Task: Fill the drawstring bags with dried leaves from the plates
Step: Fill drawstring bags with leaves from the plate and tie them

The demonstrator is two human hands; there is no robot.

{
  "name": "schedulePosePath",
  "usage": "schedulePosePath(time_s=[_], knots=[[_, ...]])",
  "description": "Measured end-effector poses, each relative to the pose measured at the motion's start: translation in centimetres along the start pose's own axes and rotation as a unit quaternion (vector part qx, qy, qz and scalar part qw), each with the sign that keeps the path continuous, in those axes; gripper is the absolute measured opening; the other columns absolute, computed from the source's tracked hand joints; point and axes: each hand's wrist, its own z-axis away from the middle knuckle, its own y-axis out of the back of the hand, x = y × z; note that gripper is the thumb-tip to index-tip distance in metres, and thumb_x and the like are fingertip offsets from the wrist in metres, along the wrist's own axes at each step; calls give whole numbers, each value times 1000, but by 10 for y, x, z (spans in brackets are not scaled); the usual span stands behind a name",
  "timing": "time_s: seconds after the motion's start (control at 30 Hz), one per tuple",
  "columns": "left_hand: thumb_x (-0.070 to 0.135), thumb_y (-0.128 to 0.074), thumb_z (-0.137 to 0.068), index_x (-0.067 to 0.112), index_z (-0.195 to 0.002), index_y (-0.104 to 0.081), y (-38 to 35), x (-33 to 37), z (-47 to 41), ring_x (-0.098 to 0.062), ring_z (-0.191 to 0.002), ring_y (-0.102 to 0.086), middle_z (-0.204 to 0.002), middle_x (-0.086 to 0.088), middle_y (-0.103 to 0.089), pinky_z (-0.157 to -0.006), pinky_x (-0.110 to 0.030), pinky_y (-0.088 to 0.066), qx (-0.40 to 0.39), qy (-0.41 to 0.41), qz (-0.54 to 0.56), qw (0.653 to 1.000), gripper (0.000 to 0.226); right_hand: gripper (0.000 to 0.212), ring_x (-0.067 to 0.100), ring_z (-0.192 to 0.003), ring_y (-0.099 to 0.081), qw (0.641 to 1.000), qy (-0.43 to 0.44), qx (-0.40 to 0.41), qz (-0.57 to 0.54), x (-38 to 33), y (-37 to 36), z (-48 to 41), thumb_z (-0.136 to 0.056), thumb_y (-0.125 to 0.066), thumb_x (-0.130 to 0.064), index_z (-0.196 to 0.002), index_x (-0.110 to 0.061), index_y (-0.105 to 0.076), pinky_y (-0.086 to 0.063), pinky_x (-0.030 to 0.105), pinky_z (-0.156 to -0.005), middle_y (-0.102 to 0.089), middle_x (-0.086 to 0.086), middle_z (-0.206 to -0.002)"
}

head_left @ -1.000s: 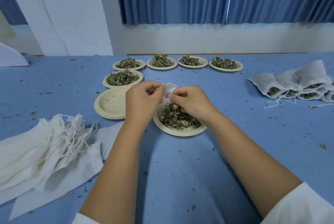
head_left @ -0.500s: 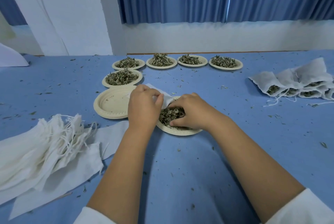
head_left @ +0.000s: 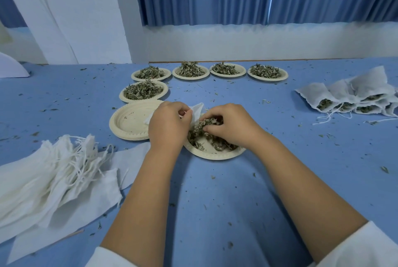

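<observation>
My left hand (head_left: 170, 124) grips a white drawstring bag (head_left: 197, 109) at its mouth, just above the near paper plate (head_left: 215, 154). My right hand (head_left: 228, 124) pinches a clump of dried leaves (head_left: 202, 131) from that plate, right beside the bag's opening. Most of the bag is hidden behind my left hand. Loose leaves still lie on the plate under both hands.
A stack of empty plates (head_left: 129, 122) sits left of my hands. Several plates heaped with leaves (head_left: 143, 91) line the back of the blue table. Empty bags with strings (head_left: 43, 172) lie at the left; filled bags (head_left: 353, 98) lie at the right.
My hands dropped from above the plate down onto it. My right hand went into the leaves and now lifts a clump toward the bag held by my left hand.
</observation>
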Motion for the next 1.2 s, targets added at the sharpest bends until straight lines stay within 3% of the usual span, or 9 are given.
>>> schedulePosePath(time_s=[0.07,0.2,0.37,0.5,0.67,0.8,1.0,1.1,1.2], knots=[[24,-62,-92,20,-95,-74,-1,-1,-1,-13,-78,-55,-98,0,-63,-66,-25,-37,11,-5,-9,1000,13,15,-8,-77,-56,997,-9,28,-66,-2,7,-1,-80,-77,-24,-92,-32,-74,-39,9,-70,-66,-21,-82],[18,-64,-92,14,-90,-75,-3,1,-1,-17,-82,-62,-95,-4,-68,-72,-27,-44,-11,-7,22,1000,12,14,9,-73,-64,972,-51,86,-211,-6,18,0,-80,-79,-20,-89,-29,-73,-51,23,-70,-71,-8,-80],[14,-64,-89,17,-81,-74,-3,6,2,-12,-71,-66,-77,5,-71,-66,-20,-49,-21,36,91,995,13,17,2,-71,-67,922,-103,143,-344,-8,21,1,-82,-76,-16,-85,-32,-71,-55,17,-68,-73,-10,-79],[15,-65,-89,19,-81,-74,-3,7,2,-9,-67,-65,-77,9,-70,-60,-9,-44,-35,49,113,992,13,14,7,-67,-60,849,-160,147,-482,-6,21,-2,-85,-74,-13,-95,-21,-73,-49,17,-64,-72,-5,-82],[17,-69,-88,27,-70,-69,-3,11,4,-13,-66,-69,-68,11,-69,-72,-28,-56,-55,59,155,985,20,9,10,-70,-61,712,-182,92,-672,-12,4,-5,-88,-66,-3,-91,-10,-71,-51,19,-58,-70,2,-78],[10,-69,-87,19,-76,-75,-2,13,4,0,-55,-66,-65,10,-70,-54,-11,-50,-62,98,228,967,15,11,7,-73,-70,761,-189,105,-612,-14,-6,-5,-88,-67,-5,-93,-15,-69,-53,17,-63,-74,-2,-80],[7,-69,-89,7,-88,-75,-1,13,0,-3,-54,-67,-74,-1,-72,-55,-12,-51,-53,154,304,939,6,15,3,-76,-65,925,-148,146,-318,-8,-12,-4,-85,-72,-12,-85,-27,-71,-51,19,-72,-71,-11,-81],[12,-71,-89,7,-90,-75,-2,12,0,-5,-56,-69,-73,1,-71,-59,-15,-55,-50,149,302,940,7,13,-13,-65,-55,961,-113,145,-205,-7,-13,-4,-84,-72,-15,-92,-24,-75,-39,4,-63,-61,-22,-72],[14,-71,-89,15,-84,-75,-3,12,0,-8,-61,-70,-73,2,-72,-68,-25,-60,-54,124,285,949,6,15,-11,-65,-54,977,-101,133,-131,-8,-14,-3,-84,-70,-13,-94,-22,-76,-37,1,-60,-62,-20,-76]])
